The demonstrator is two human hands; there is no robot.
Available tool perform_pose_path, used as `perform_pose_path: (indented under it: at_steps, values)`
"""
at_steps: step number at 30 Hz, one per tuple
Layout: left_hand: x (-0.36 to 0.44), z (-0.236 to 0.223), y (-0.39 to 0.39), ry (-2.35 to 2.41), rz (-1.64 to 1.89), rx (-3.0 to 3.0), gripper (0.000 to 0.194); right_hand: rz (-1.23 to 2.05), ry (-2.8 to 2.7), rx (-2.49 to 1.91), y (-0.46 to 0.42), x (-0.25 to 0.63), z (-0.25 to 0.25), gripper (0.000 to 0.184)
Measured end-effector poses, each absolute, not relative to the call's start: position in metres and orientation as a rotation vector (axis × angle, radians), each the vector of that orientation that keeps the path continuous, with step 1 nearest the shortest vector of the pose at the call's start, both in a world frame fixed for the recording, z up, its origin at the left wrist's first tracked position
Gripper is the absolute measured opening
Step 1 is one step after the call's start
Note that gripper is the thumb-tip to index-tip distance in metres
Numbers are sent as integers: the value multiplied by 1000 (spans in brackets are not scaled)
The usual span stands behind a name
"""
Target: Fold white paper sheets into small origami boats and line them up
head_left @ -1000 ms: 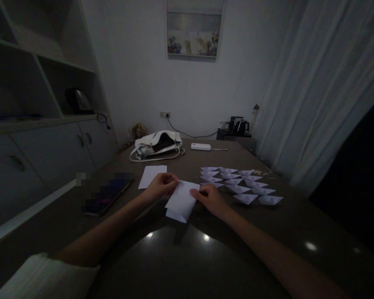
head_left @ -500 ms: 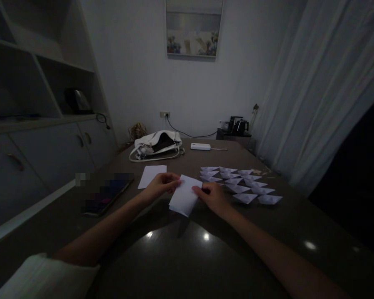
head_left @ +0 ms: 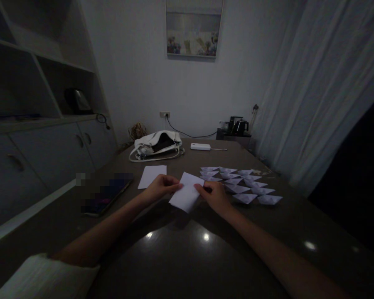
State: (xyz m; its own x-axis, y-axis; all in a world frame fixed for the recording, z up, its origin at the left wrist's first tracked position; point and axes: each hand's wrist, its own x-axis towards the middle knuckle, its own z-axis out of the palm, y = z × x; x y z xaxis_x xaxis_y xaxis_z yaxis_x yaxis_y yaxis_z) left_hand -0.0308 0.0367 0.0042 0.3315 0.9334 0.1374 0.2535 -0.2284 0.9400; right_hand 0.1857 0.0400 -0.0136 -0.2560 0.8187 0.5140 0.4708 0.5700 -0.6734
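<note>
Between both hands, a folded sheet of white paper [head_left: 187, 193] is held tilted above the dark table. My left hand [head_left: 162, 187] pinches its left edge between thumb and fingers. On the opposite edge, my right hand [head_left: 214, 194] grips it, thumb on top and the other fingers partly hidden beneath. Behind my left hand lies a stack of white paper [head_left: 151, 174]. Several folded white paper boats [head_left: 244, 198] stand in rows just right of my right hand.
A phone [head_left: 109, 195], partly pixelated, lies left of my left forearm. Farther back on the table [head_left: 187, 265] are a white handbag [head_left: 158, 143] and a white power strip or similar device [head_left: 200, 146] with a short cord. Cabinets [head_left: 52, 141] line the left side; a curtain [head_left: 314, 91] hangs right.
The folded paper has turned slightly and its lower edge has come up a little. Both hands keep their hold, with the left thumb slightly lower on the edge.
</note>
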Motion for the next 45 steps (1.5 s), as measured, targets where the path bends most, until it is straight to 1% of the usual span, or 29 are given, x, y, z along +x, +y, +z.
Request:
perform_pose_path:
  at_steps: [5,7,15,23,36,40,45]
  values:
    - [-32,2,40,1074,987,1693,28,751,-1891,-987,42,184,-18,48]
    - [-32,1,40,1069,995,1688,28,795,-1873,-1006,42,184,-20,51]
    - [-32,3,38,1059,997,1685,26,742,-1871,-1023,42,184,-19,48]
    - [-32,1,41,1057,1033,1677,29,890,-1857,-965,43,184,-21,48]
    - [-34,-3,43,1048,1013,1654,27,794,-1880,-974,44,185,-21,46]
    - [-33,-2,42,1044,1025,1636,27,927,-1844,-947,44,183,-22,46]
    - [-32,-3,43,1036,1039,1619,27,1024,-1849,-948,44,182,-25,53]
